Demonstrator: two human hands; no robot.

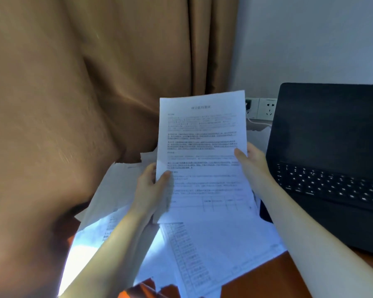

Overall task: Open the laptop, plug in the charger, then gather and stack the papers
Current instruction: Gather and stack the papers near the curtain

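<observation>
White printed held papers (202,155) are up off the desk (267,280), upright and tilted slightly back, in front of me in the head view. I can't tell how many sheets are in the bundle. My left hand (153,186) pinches the lower left edge, thumb on the front and fingers behind. My right hand (252,160) grips the right edge higher up, thumb on the print. The hands are apart, one on each side of the page.

The laptop (332,147) is open on the right with a dark screen. A charger plug (248,103) sits in the wall socket (267,108), with a white cable (258,123) trailing down. So I judge we are on the gather-and-stack step.

Loose papers (213,250) lie fanned and overlapping on the desk below the bundle, and some run under the brown curtain (73,104).

To do it well, I'd keep the grip light, tap the bottom edge on the desk to square it, then add the loose sheets one at a time. Thin paper creases and slips easily.

Containers: no tray, folder or box in view, so the stack goes straight on the desk.
</observation>
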